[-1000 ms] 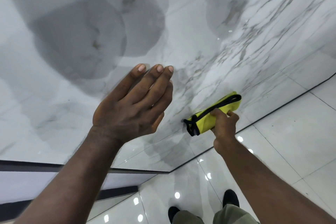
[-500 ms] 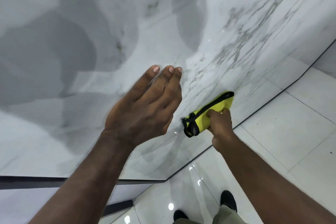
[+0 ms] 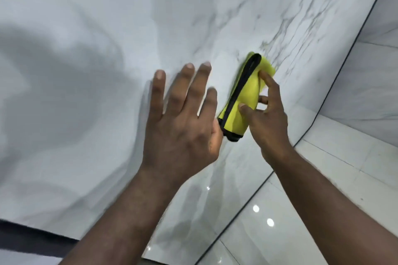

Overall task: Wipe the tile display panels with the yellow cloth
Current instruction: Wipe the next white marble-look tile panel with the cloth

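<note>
A large white marble-look tile panel [image 3: 90, 54] with grey veins fills most of the view. The folded yellow cloth [image 3: 244, 103], edged in black, stands nearly on end in front of the panel. My right hand [image 3: 267, 122] holds it from the right, thumb and fingers curled round the fold. My left hand [image 3: 183, 122] is raised just left of the cloth with fingers straight and spread. Its thumb side touches the cloth's lower black edge. I cannot tell whether the cloth touches the panel.
A black trim line [image 3: 336, 84] runs along the panel's right edge, with another marble panel [image 3: 379, 28] beyond it. Glossy white floor tiles [image 3: 323, 178] with light reflections lie at the lower right. A dark strip [image 3: 32, 241] borders the panel at the lower left.
My right hand lifted the cloth up the panel and turned it from lying flat to nearly upright. My left hand spread its fingers and came up against the cloth's lower end.
</note>
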Tool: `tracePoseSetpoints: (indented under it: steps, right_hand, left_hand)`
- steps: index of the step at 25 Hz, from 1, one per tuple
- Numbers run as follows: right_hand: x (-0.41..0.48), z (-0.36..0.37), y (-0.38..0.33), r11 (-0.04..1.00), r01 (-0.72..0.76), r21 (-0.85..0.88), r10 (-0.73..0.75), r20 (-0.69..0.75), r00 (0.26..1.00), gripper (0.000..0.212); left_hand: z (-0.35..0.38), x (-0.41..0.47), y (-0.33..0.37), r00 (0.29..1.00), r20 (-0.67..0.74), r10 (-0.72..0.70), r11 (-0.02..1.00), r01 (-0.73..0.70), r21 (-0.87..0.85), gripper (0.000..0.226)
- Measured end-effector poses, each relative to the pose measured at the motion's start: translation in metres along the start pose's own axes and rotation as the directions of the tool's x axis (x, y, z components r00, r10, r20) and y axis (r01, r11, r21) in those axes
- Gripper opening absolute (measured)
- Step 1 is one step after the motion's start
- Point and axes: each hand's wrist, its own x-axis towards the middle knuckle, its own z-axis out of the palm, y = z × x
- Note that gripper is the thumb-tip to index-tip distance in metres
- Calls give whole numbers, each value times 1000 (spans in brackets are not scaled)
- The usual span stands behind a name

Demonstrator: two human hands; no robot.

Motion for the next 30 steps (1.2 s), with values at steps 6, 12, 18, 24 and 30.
tracePoseSetpoints:
  steps: [6, 12, 18, 24, 30]
  right_hand:
    - [-15, 13, -33, 995, 35, -91, -34, 15, 999, 76]
    - [20, 5, -32, 993, -90, -76, 87, -39, 995, 75]
    - [41, -12, -54, 943, 326, -64, -324, 34, 945, 74]
    - [113, -44, 14, 987, -141, -82, 142, -1, 990, 75]
    - [137, -48, 55, 989, 148, 12, -147, -32, 989, 74]
  left_hand:
    - [-17, 21, -27, 1000, 1, -31, 995, 31, 90, 54]
    - [-10, 34, -24, 1000, -10, 12, 994, -11, 110, 45]
    - [26, 73, 8, 998, 1, 58, 990, -57, 127, 41]
    - [69, 97, 48, 997, 38, 67, 985, -72, 157, 43]
    - [129, 89, 83, 965, 113, 237, 956, -252, 151, 44]
